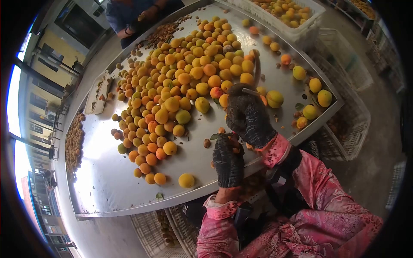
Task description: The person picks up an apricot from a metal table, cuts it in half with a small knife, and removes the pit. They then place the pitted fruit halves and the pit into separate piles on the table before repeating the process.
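Observation:
My right hand, in a dark knit glove, is closed around what looks like a curved knife, its brownish blade pointing away from me. Just left of it, near the table's front edge, my gloved left hand has its fingers curled. Orange bits show between the two hands, but what the left fingers hold is mostly hidden. A small green leaf and a brown pit lie by the left fingertips. Beyond both hands spreads a large pile of apricots on the metal table.
Raised rims edge the table. Loose apricots lie to the right, brown pits at the far left. A white crate of apricots stands at the back right, other crates below. Across the table is another person.

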{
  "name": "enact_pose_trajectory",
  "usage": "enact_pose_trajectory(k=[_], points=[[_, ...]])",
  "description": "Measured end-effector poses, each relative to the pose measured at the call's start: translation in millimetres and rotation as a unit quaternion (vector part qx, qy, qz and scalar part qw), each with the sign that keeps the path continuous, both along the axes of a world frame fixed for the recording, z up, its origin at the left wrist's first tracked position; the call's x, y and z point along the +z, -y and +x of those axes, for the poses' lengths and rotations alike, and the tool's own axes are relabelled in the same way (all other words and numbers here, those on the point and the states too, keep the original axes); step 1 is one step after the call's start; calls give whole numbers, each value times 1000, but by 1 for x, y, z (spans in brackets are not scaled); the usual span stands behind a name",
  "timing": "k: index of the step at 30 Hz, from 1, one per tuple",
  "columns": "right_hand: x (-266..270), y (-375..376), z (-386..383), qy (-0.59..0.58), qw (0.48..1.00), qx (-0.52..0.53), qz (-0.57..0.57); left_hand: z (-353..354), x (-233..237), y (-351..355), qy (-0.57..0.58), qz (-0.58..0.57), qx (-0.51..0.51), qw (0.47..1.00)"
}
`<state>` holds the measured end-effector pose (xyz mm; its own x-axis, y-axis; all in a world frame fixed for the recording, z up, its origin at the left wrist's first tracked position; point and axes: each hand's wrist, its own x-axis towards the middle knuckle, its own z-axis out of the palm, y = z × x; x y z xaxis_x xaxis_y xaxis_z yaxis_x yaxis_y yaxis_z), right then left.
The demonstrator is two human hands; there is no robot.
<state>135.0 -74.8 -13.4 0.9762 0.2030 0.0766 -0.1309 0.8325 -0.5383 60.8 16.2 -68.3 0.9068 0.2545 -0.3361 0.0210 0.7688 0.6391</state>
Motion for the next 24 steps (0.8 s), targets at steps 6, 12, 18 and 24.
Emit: enact_pose_trajectory(k=[6, 12, 18, 24], points=[[-12, 10, 26, 511, 678, -287, -444, 0, 3, 1, 134, 757, -73, 636], [5, 2, -15, 298, 836, -89, -452, -3, 17, -7, -28, 676, -170, 716], [-7, 2, 1, 134, 991, -12, 7, 5, -21, -14, -86, 16, -82, 993], [11, 16, -5, 140, 892, 71, -424, 4, 28, -13, -63, -13, -114, 991]])
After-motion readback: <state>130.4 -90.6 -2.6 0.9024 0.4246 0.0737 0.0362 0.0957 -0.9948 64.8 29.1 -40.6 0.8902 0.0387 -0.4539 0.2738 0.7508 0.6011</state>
